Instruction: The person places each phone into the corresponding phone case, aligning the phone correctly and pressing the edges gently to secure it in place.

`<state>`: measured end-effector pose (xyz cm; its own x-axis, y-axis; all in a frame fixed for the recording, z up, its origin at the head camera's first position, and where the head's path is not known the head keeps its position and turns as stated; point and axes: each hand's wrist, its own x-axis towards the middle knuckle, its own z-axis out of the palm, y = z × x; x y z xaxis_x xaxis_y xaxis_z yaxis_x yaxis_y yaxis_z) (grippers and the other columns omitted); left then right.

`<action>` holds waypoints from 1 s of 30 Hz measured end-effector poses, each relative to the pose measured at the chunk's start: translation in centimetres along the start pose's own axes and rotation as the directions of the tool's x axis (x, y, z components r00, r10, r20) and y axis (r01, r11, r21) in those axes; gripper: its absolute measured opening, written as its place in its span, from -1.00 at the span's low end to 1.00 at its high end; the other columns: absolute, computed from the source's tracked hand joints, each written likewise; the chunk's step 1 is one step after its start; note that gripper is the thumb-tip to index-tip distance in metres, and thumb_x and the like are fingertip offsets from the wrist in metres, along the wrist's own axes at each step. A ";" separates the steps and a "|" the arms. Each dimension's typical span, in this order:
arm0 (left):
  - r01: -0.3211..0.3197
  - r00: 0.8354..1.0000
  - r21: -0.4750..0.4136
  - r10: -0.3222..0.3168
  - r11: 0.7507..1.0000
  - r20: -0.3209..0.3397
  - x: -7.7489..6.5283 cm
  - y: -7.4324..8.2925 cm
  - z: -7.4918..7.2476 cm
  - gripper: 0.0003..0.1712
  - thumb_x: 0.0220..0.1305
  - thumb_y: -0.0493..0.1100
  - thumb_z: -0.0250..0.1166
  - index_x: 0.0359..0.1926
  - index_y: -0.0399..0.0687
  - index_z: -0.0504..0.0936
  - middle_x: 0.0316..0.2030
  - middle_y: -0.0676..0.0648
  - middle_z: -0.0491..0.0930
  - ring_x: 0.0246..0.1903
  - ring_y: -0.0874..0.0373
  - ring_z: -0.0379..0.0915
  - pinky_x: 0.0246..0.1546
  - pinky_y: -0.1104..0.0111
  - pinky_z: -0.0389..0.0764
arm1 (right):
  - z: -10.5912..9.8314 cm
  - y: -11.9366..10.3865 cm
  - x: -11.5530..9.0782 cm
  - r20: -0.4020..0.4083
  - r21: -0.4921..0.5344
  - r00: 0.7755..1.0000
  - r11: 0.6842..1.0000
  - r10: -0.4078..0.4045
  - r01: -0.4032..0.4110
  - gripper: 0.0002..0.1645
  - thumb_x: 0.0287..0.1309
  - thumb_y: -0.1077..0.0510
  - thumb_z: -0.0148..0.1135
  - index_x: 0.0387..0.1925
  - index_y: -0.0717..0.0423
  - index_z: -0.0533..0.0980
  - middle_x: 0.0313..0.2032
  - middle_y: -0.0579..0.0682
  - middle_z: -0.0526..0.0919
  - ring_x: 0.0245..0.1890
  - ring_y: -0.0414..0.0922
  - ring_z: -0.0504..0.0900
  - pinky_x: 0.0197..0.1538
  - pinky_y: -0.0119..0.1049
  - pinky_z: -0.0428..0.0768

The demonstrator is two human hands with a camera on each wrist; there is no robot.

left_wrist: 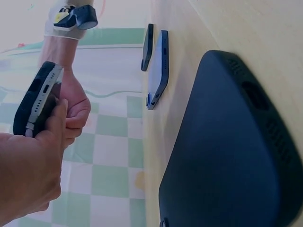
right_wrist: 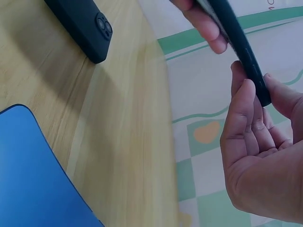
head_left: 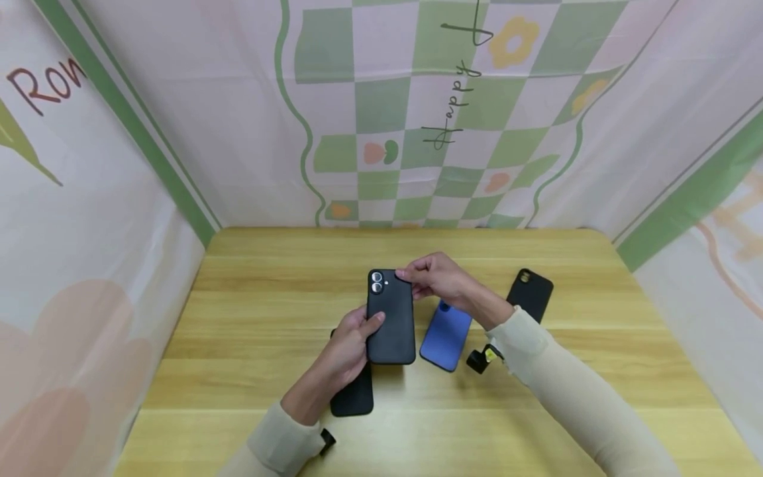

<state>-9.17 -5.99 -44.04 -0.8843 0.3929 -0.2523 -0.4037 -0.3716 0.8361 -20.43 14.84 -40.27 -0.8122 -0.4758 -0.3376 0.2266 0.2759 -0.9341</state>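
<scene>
A phone in a black case (head_left: 390, 324) is held up above the table, its two camera lenses at the upper left. My left hand (head_left: 348, 348) grips its left side, thumb across the back. My right hand (head_left: 438, 278) pinches the upper right corner between thumb and fingers. The left wrist view shows the bottom end of the held phone (left_wrist: 45, 92), with its port and a pale metal edge inside the dark case. From the right wrist view, the held phone (right_wrist: 239, 40) appears edge-on, with the fingers (right_wrist: 241, 106) of my right hand behind its corner.
Below my left hand lies a black phone-shaped item (head_left: 353, 396), partly covered. A blue phone-shaped item (head_left: 446, 336) lies below my right hand. Farther right, a black phone case (head_left: 533, 291) is partly hidden by my forearm. Patterned fabric (head_left: 381, 106) rises behind the wooden table (head_left: 268, 265).
</scene>
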 end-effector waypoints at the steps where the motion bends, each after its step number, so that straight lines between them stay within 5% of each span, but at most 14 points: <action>1: 0.001 1.000 0.002 -0.001 1.000 0.006 0.0 0.1 0.0 -0.45 0.73 -0.21 -0.09 0.59 -0.32 0.18 0.47 -0.26 0.38 0.47 -0.05 0.33 0.51 0.02 0.38 | 0.0 0.0 0.0 -0.001 0.000 1.000 1.000 -0.005 0.005 -0.73 0.53 0.13 0.27 -0.27 0.17 0.77 -0.51 -0.06 0.72 -0.51 -0.21 0.64 -0.32 -0.35 0.73; 9: 0.015 1.000 0.075 -0.016 0.997 0.025 0.0 0.9 -0.5 -0.44 0.73 -0.15 -0.03 0.58 -0.28 0.22 0.40 -0.26 0.48 0.35 -0.01 0.48 0.41 0.08 0.52 | 0.0 -0.6 -0.3 -0.012 -0.013 0.999 0.999 -0.037 0.037 -0.73 0.52 0.14 0.27 -0.27 0.18 0.77 -0.49 -0.04 0.73 -0.51 -0.18 0.65 -0.33 -0.36 0.73; 20: -0.050 0.986 0.188 0.078 0.981 -0.145 0.2 0.9 -1.2 -0.59 0.62 -0.27 0.16 0.35 -0.39 0.51 0.12 -0.29 0.71 -0.01 0.12 0.69 0.02 0.25 0.77 | 0.2 -0.8 -0.5 -0.033 -0.058 0.998 0.997 -0.050 0.048 -0.69 0.47 0.05 0.34 -0.18 0.25 0.77 -0.41 -0.01 0.79 -0.41 -0.14 0.72 -0.17 -0.20 0.80; 30: -0.091 0.968 0.188 0.131 0.978 -0.213 0.3 0.9 -1.1 -0.56 0.63 -0.26 0.15 0.41 -0.32 0.49 0.24 -0.29 0.65 0.14 0.04 0.65 0.12 0.21 0.74 | 1.4 -0.8 -0.6 -0.071 -0.010 0.996 0.998 -0.062 0.062 -0.74 0.43 0.12 0.38 -0.12 0.30 0.71 -0.25 0.04 0.81 -0.23 -0.05 0.80 -0.07 -0.11 0.82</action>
<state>-10.04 -7.12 -43.93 -0.9592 0.1525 -0.2381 -0.2698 -0.2409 0.9323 -19.40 13.77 -39.50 -0.8610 -0.4311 -0.2697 0.1708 0.2545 -0.9519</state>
